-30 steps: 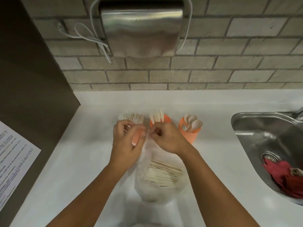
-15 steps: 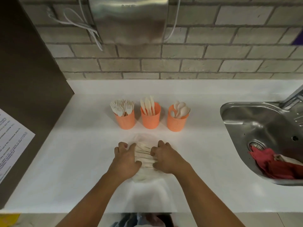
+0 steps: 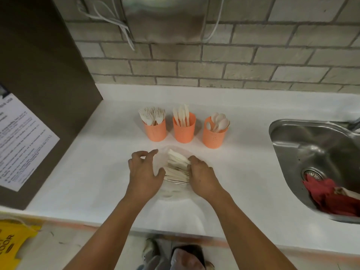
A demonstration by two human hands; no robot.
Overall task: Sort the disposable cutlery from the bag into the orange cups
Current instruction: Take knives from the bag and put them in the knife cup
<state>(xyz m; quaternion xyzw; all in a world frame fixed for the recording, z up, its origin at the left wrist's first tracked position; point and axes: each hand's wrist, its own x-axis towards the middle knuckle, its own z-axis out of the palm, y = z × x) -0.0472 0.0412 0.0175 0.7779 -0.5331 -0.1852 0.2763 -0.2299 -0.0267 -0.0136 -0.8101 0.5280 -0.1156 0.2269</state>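
Three orange cups stand in a row at the back of the white counter (image 3: 93, 172): the left cup (image 3: 155, 131) holds forks, the middle cup (image 3: 184, 132) knives, the right cup (image 3: 213, 137) spoons. In front of them lies a clear plastic bag (image 3: 171, 193) with a bundle of pale cutlery (image 3: 176, 168) inside. My right hand (image 3: 203, 177) grips the bundle's right end through the bag, fingers curled over it. My left hand (image 3: 143, 172) hovers at the bag's left side with its fingers arched and its thumb touching the bundle.
A steel sink (image 3: 311, 152) with a red cloth (image 3: 329, 195) in it sits at the right. A dark panel (image 3: 44, 94) with a paper notice (image 3: 21, 141) borders the left. A brick wall with a steel dryer (image 3: 165, 20) lies behind. The counter's front edge is near me.
The bag was held up near the cups a second ago and now lies on the counter. Since then my left fingers have lifted off the bundle and spread.
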